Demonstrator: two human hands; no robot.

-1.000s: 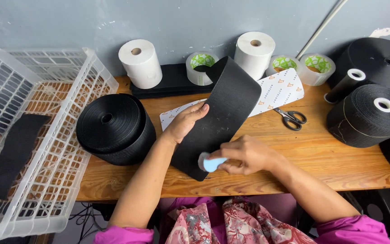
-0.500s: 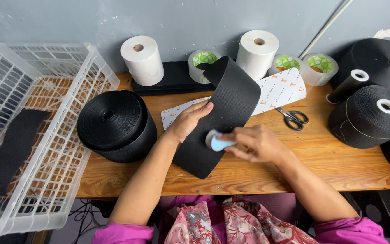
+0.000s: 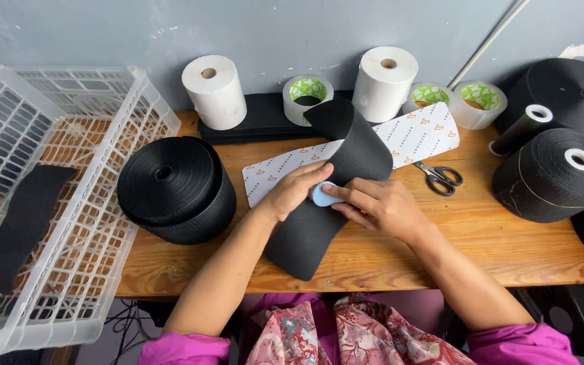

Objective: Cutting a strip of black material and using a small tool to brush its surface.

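A wide black strip [image 3: 319, 223] lies diagonally across the wooden table [image 3: 508, 250], its far end curling up near the tape rolls. My left hand [image 3: 295, 190] presses flat on the strip's left edge, fingers together. My right hand [image 3: 380, 208] grips a small light-blue pad [image 3: 322, 197] and holds it against the strip, just beside my left fingertips. Under the strip lies a white printed backing sheet [image 3: 420, 135].
A big black roll [image 3: 174, 189] stands left of the strip. A white plastic basket [image 3: 55, 203] at the far left holds a black strip piece [image 3: 15, 226]. Scissors [image 3: 441, 177], white paper rolls [image 3: 214, 91], clear tape rolls [image 3: 307, 94] and more black rolls [image 3: 555, 176] ring the back and right.
My right hand has slid the blue pad up along the strip, from near its lower end towards the middle. My left hand stayed pressed on the strip.
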